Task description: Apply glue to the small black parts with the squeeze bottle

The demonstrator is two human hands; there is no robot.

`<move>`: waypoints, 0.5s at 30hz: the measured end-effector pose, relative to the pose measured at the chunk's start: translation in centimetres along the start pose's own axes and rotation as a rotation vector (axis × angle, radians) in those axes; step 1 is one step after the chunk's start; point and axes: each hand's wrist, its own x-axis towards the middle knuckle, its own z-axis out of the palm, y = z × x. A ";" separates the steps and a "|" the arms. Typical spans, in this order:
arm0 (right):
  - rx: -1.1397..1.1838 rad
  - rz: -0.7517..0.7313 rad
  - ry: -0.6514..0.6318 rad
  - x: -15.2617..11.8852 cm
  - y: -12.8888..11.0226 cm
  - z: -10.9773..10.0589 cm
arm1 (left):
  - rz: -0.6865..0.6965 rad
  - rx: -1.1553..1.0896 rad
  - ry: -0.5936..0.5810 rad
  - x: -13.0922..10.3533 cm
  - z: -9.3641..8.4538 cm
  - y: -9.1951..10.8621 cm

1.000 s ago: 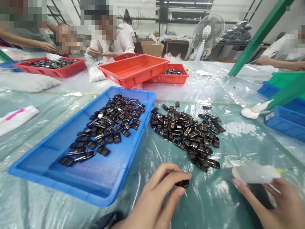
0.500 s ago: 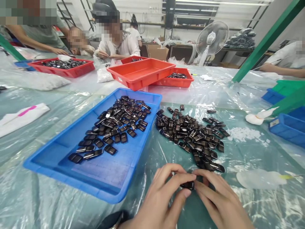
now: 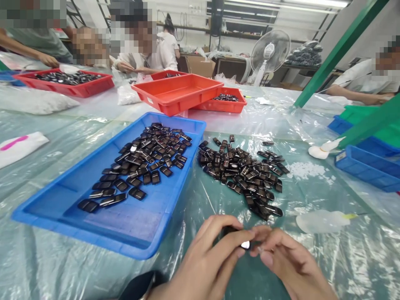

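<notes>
Near the bottom centre, my left hand (image 3: 212, 254) is closed on a small black glossy part (image 3: 245, 245), which shows a bright patch at its end. Close to its right side, my right hand (image 3: 284, 254) has thumb and fingertips pinched together; a tiny clear thing seems to be between them, too small to name. Beyond my hands lies a loose pile of similar black parts (image 3: 246, 171) on the green, plastic-covered table (image 3: 193, 216). More of these parts lie in the blue tray (image 3: 62, 231) at the left.
Red trays (image 3: 178, 93) stand behind the blue tray. Small white pieces (image 3: 308, 171), a translucent flat item (image 3: 321, 221) and a white bottle (image 3: 323, 150) lie right. Blue bins (image 3: 365, 166) and a green post (image 3: 337, 54) stand beyond. Several people sit or stand around.
My right hand has turned, its thumb now showing against its fingertips. The black part in my left hand now shows a bright patch. The view has shifted slightly, moving the trays leftward.
</notes>
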 end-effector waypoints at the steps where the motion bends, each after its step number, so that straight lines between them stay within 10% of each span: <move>1: 0.114 0.067 -0.028 0.0 -0.2 0.3 | 0.053 0.009 0.008 0.0 0.0 0.0; 15: 0.351 0.169 -0.036 -0.7 -0.3 2.7 | 0.385 0.345 0.049 -0.6 -0.1 0.0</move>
